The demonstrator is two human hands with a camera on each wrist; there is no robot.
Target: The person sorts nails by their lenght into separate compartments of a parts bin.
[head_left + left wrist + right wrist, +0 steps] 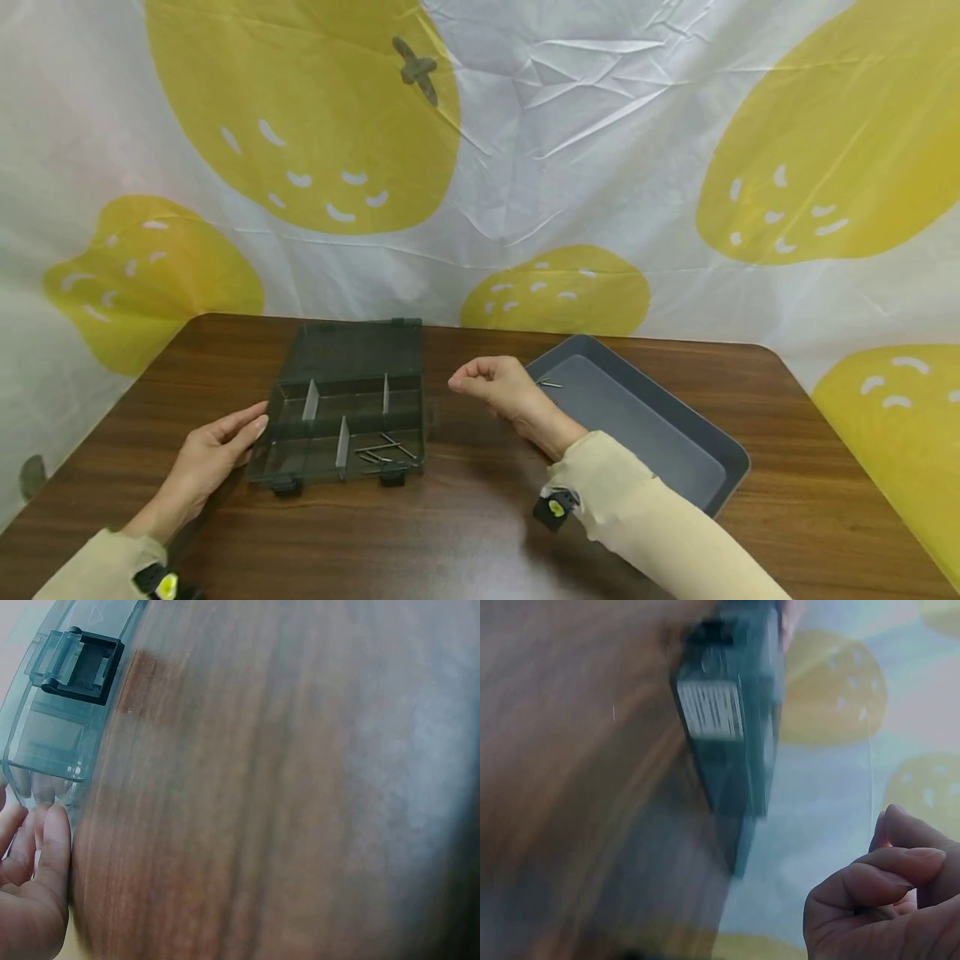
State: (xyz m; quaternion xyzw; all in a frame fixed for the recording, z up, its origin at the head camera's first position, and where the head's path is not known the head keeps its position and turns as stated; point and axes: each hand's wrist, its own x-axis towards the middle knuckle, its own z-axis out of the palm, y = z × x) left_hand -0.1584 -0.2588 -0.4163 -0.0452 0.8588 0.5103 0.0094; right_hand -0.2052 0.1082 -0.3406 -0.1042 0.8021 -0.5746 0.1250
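Observation:
A dark translucent compartment box [300,457] lies with its lid [363,346] raised at the back. Several thin metal pieces like nails or screws [378,447] lie in its front right compartment. The fingertips and thumb of my left hand [206,454] touch the box's left side; the left wrist view shows them against its end, below a latch [82,666]. My right hand [513,396] hovers between the box and a grey tray [637,421], thumb and fingers curled together. No object shows between its fingertips. The right wrist view has these curled fingers [877,892] apart from the box.
A few more metal pieces [551,384] lie in the left part of the tray, partly behind my right hand. White dividers [342,442] split the box. The wooden table [450,533] ends at a white cloth [517,192] printed with yellow fruit.

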